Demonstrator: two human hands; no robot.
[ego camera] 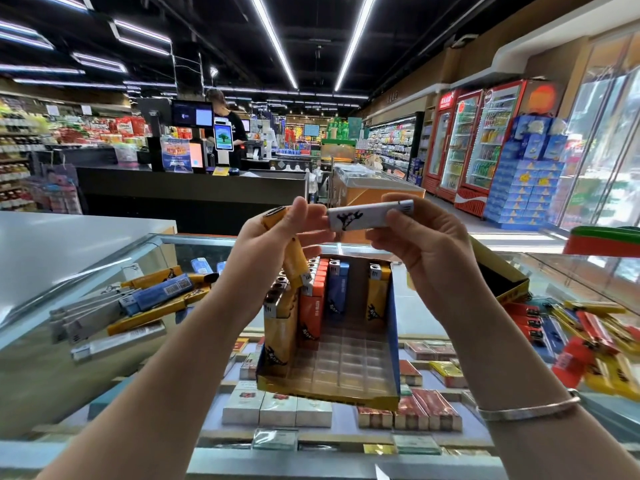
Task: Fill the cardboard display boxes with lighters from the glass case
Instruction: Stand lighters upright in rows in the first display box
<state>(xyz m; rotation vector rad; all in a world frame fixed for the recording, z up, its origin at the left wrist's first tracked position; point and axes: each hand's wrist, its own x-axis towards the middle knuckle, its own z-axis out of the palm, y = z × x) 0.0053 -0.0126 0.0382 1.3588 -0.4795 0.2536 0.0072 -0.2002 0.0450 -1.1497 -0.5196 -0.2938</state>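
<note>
1. nearest me, my left hand [277,237] grips two yellow lighters [292,258], fingers curled round them, while its fingertips also touch the end of a white lighter [369,216]. my right hand [422,244] pinches that white lighter between thumb and fingers, holding it level above the box. a bracelet [526,408] sits on my right wrist.
2. under my hands the cardboard display box [393,341] stands on the glass worktop [86,358]. i judge it about a third full: yellow lighters stand in the left column, orange and blue ones at the back, a single yellow one at the back right. most slots of the clear plastic tray [346,362] in front are bare.
3. plenty is left to load: a loose pile of grey, blue and yellow lighters [131,306] lies on the glass to my left, and a red and yellow pile [588,341] to my right.
4. writing: each lighter carries a dark running-animal mark with a brand word too blurred to read. the blue one in the left pile shows a barcode.
5. under the glass lie packets whose labels i cannot read.
6. far off, the red drinks fridges [478,147] bear signs too blurred to read.
</note>
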